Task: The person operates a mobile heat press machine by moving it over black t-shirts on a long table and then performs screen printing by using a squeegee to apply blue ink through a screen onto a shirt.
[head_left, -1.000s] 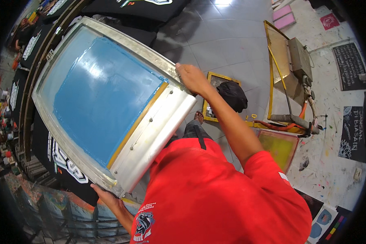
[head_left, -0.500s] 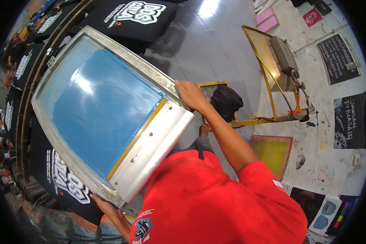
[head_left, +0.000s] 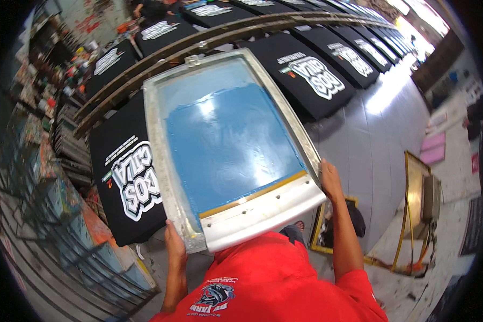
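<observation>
A metal-framed printing screen, its mesh coated with blue ink, is carried in front of my body. Across its near end lies a squeegee with a silver holder and a yellowish blade edge touching the ink. My left hand grips the frame at its near left corner, and my right hand grips the right side near the squeegee's end. The fingers are partly hidden under the frame. Left of the screen, partly covered by it, a black printed shirt lies on a board.
Wooden rails run behind the screen, with rows of black printed shirts along both sides. A yellow metal stand is at the right by the wall. Dark metal bars fill the lower left. Grey tiled floor lies to the right.
My body and view have turned left, toward the shirt rows. The screen has swung to a straighter position in front of me, still in both hands, and the wall stand has shifted right in view.
</observation>
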Motion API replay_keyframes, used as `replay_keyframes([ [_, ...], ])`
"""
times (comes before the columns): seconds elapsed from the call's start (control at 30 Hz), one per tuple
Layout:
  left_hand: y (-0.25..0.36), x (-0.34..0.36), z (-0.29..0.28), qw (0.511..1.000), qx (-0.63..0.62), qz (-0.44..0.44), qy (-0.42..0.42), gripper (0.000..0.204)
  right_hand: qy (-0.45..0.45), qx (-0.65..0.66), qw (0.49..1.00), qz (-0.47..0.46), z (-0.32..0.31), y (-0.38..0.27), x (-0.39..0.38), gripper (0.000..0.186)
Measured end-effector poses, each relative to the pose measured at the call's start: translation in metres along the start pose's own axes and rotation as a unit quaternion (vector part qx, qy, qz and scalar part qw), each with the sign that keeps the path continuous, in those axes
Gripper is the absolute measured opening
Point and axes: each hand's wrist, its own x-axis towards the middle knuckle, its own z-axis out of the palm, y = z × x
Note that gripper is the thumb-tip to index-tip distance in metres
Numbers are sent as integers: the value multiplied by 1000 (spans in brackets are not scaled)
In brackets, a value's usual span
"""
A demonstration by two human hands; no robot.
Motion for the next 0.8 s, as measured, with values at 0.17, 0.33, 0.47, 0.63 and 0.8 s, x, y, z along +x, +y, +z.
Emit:
replay_keyframes([
  [0.17, -12, 3, 46, 999, 10, 17, 35, 59, -40, 0, 999, 6, -4, 30, 52, 50],
  [0.33, -31, 18, 84, 995, 33, 52, 75, 61, -51, -8, 998, -20, -9, 10, 108, 53],
  [0.47, -36, 31, 100, 994, 27, 46, 92, 62, -92, 3, 996, -4, 6, 24, 147, 54],
  [0.63, -39, 52, 115, 993, 22, 58, 99, 64, -101, -5, 995, 2, 11, 10, 176, 54],
  [0.8, -34, 66, 118, 987, 74, 51, 132, 67, -107, -23, 994, -11, 20, 3, 189, 54],
])
